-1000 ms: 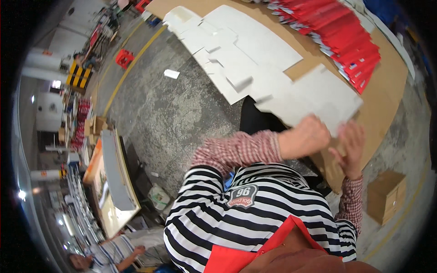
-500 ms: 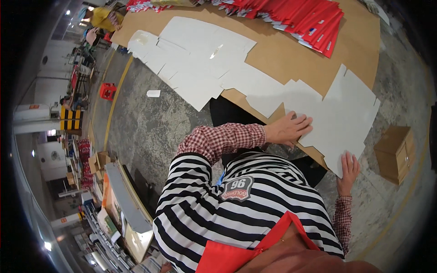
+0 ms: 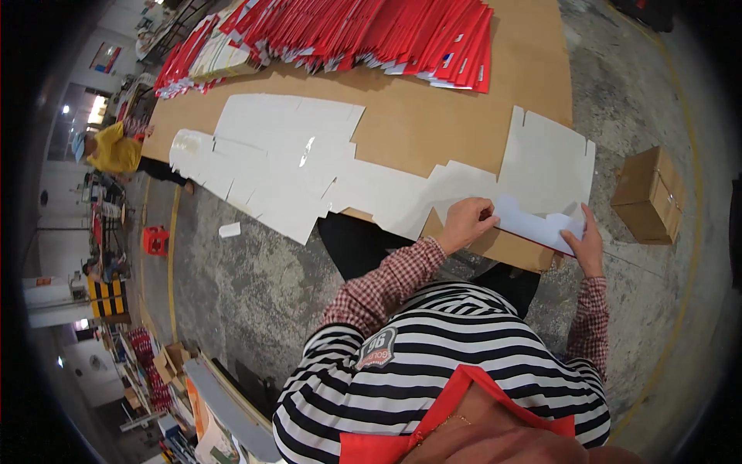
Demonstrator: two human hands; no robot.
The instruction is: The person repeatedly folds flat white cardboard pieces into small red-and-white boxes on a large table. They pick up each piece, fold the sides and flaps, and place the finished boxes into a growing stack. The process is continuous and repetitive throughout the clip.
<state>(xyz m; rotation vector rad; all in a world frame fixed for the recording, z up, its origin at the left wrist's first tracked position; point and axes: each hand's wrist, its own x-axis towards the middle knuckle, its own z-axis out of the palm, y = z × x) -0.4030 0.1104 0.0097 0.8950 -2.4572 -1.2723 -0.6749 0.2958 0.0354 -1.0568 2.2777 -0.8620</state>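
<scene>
Between my hands is a folded white card piece (image 3: 533, 225) with a notched upper edge and a thin red line along its lower edge. My left hand (image 3: 466, 224) pinches its left end, thumb against fingertips. At its right end, my right hand (image 3: 587, 243) grips it between the thumb and fingers. Beneath it spreads a large white cut-out cardboard sheet (image 3: 290, 135) with slits and notches, lying on a brown cardboard-topped table (image 3: 410, 143).
A long row of red folded card pieces (image 3: 371, 35) leans along the table's far side. On the floor at the right stands a brown carton (image 3: 651, 197). A red stool (image 3: 155, 241) and a person in yellow (image 3: 116, 151) are off to the left.
Both hands were lying on the white sheet; now they hold the folded white card piece above it. The view has shifted, showing more of the red stack and the person in yellow.
</scene>
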